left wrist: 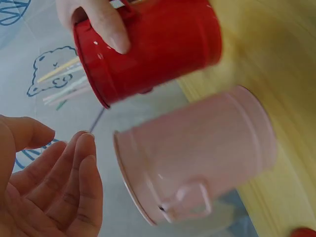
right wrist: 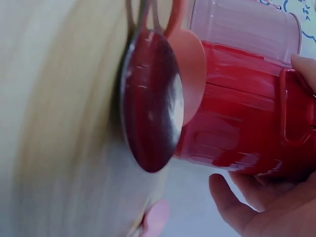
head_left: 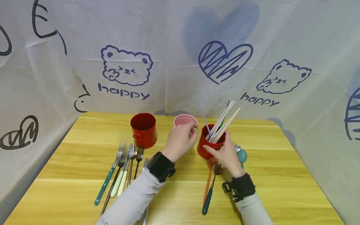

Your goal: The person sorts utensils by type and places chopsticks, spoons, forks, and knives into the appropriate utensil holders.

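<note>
My right hand (head_left: 225, 154) grips the rim of a red metal cup (head_left: 204, 149) between thumb and fingers; the cup stands on the table. Thin coloured straws (head_left: 223, 125) lean out of its mouth. Beside it, my left hand (head_left: 181, 137) is in front of a pink cup (head_left: 184, 118). In the left wrist view, the left fingers (left wrist: 86, 148) are loosely bent near the pink cup's rim and hold nothing. An orange spoon (head_left: 207, 184) and a green-handled spoon (head_left: 208, 197) lie just in front of the red cup; the latter's dark bowl (right wrist: 153, 103) fills the right wrist view.
Another red cup (head_left: 146, 137) stands at the back left. Several forks (head_left: 118, 179) lie in front of it, one partly under the left sleeve (head_left: 135, 197). A teal spoon (head_left: 242, 155) lies right of my right hand. A drawn-on white sheet (head_left: 174, 75) hangs behind the wooden table (head_left: 281, 181).
</note>
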Demonstrator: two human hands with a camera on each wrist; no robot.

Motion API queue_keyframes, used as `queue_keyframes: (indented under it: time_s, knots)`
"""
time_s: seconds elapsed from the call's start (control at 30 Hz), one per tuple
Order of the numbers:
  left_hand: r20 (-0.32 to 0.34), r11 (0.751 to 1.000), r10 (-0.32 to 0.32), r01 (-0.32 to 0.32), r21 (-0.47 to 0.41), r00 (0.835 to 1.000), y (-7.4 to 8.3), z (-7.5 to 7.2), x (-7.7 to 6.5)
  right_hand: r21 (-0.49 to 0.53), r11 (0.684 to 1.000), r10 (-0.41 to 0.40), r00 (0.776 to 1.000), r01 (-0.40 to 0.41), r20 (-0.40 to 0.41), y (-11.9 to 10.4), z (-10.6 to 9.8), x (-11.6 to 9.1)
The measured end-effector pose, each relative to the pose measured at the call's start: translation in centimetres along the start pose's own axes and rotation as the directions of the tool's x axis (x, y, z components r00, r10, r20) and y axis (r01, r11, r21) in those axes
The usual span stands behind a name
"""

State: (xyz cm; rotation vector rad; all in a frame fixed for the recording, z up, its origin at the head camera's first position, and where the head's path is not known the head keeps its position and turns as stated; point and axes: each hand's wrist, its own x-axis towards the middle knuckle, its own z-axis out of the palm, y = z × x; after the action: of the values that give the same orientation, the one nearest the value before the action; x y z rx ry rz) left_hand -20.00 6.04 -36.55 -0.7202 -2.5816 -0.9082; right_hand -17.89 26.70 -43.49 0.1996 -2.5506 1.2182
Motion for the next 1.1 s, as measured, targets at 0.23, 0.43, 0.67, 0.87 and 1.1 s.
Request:
queue_keyframes:
  time_s: [0.23,0.43,0.67,0.87,1.1]
  knots:
    - [0.024,0.998,-0.032,0.031,0.047,0.999,-2.3,-1.0,-2.8,-0.009,1.000,0.002,1.000,-0.002,-0.005,-0.7,-0.4,-0.4]
    - [0.051,0.995,-0.065,0.061,0.073,0.997,-4.1,-2.3,-4.7,-0.034,0.999,0.015,0.997,-0.017,-0.075,-2.0,-1.3,-1.2]
    - [0.039,0.989,-0.096,0.091,0.115,0.995,-6.8,-4.8,-7.2,-0.119,0.984,-0.161,0.939,0.130,-0.303,-4.6,-1.7,-2.0]
    - [0.027,0.977,-0.142,0.136,0.165,0.990,-9.5,-7.4,-9.8,-0.034,0.953,-0.297,0.904,0.302,-0.308,-7.8,-0.3,-2.1]
    - [0.044,0.949,-0.251,0.237,0.211,0.967,-11.5,-10.0,-12.4,0.057,0.977,-0.198,0.976,0.204,-0.093,-9.1,4.5,-2.1]
